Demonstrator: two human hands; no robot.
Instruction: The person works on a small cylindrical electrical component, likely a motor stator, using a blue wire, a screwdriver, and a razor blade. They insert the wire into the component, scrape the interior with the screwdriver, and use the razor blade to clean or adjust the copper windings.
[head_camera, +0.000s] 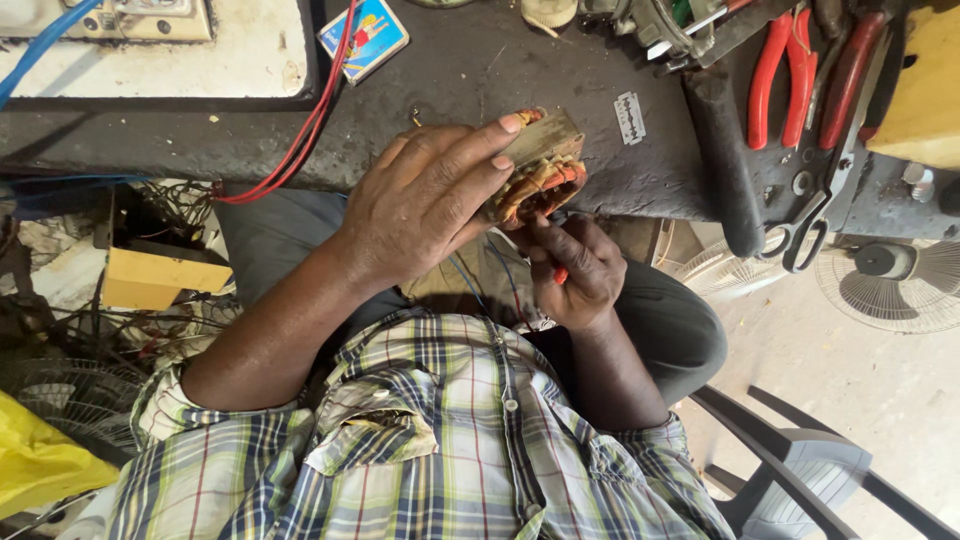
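Left hand (425, 205) clamps stator (538, 172) at bench (600, 120) edge, right hand (578, 268) pinches red-handled tool (561, 273) at coils; looks mid-job, windings in place, leads (490, 275) loose

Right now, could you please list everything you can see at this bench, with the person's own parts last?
motor winding: one, copper-orange coils on a grey core, at the bench edge
workbench: one, dark and grimy, across the top
pliers: one pair, red handles, upper right on the bench
scissors: one pair, dark metal, hanging over the bench's right edge
razor blade: one, silver, flat on the bench
small box: one, blue with a picture, top centre
wires: red and blue, trailing off the bench's left side
fan grilles: white, on the floor at right
chair: one, grey plastic, lower right
left hand: grips the winding
right hand: holds a small red-handled tool under the winding
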